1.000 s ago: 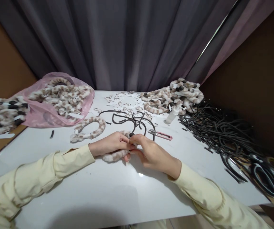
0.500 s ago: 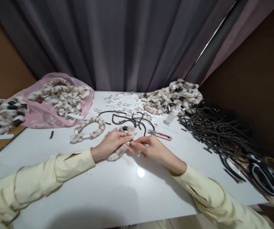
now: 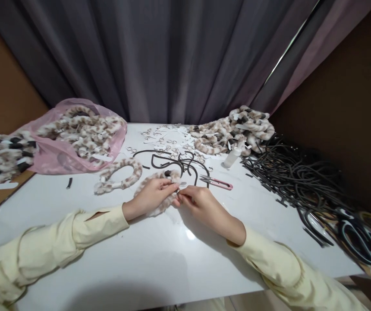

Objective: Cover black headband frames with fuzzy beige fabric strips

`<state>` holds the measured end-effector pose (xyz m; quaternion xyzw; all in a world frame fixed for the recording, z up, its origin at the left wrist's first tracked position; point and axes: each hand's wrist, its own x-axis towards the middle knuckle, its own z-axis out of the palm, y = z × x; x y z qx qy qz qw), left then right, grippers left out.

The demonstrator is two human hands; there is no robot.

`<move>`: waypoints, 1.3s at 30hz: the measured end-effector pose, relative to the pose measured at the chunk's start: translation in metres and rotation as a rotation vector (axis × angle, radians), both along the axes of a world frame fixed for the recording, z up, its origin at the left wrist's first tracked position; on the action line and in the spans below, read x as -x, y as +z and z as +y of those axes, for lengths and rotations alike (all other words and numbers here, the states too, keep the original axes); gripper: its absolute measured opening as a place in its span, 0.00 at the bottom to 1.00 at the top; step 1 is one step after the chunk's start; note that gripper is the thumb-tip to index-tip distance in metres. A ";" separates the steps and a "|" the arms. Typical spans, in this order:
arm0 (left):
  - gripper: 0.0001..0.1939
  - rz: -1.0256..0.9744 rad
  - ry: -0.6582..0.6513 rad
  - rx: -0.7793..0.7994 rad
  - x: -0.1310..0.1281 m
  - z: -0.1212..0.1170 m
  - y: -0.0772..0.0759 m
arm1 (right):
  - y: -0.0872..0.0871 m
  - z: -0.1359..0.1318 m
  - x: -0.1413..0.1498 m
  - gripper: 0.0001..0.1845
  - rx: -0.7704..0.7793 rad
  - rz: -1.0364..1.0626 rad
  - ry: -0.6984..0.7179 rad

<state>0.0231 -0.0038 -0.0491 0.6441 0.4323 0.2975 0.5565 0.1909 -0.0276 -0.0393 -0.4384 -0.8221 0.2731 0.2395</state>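
Observation:
My left hand point(image 3: 153, 194) is closed around a fluffy ring point(image 3: 159, 208) of white and brown spotted plush, which has a black band near its top. My right hand point(image 3: 201, 203) pinches at the ring's right side, fingertips meeting those of the left hand. What lies between the right fingertips is too small to make out. Another spotted plush ring point(image 3: 136, 169) lies on the table just left of the hands. Thread snips point(image 3: 217, 182) with pink handles rest to the right, beside bent pieces of black cord point(image 3: 159, 166).
A pink plastic bag point(image 3: 48, 160) of plush rings stands back left. More rings point(image 3: 211, 144) are heaped back right, near a clear bottle point(image 3: 232, 157). Metal rings and white tags point(image 3: 162, 136) are scattered behind. Black cords point(image 3: 282, 177) and large scissors point(image 3: 356, 242) fill the right side.
My right hand has turned slightly and drawn its fingers in tighter at the plush ring's edge. The left hand keeps its hold, and the ring has shifted slightly.

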 end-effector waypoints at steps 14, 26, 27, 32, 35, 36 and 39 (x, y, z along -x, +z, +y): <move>0.15 -0.065 -0.039 0.017 0.003 0.001 0.001 | -0.002 0.002 -0.004 0.10 -0.105 -0.052 -0.055; 0.14 -0.191 -0.007 0.116 0.002 0.004 -0.005 | -0.007 0.004 -0.004 0.08 -0.140 0.019 -0.013; 0.14 -0.198 -0.005 0.120 0.002 0.004 -0.005 | -0.007 0.004 -0.004 0.08 -0.139 0.021 -0.014; 0.13 -0.209 0.038 0.175 0.002 0.005 -0.002 | -0.008 0.005 -0.004 0.09 -0.132 0.028 -0.024; 0.14 -0.198 0.015 0.215 0.003 0.006 -0.003 | -0.005 0.009 -0.010 0.05 -0.172 0.053 -0.020; 0.14 -0.190 0.003 0.214 0.004 0.006 -0.003 | -0.002 0.011 -0.013 0.04 -0.204 0.065 -0.001; 0.12 -0.140 -0.053 0.169 0.004 0.005 -0.002 | 0.005 0.016 -0.023 0.17 -0.305 0.047 0.137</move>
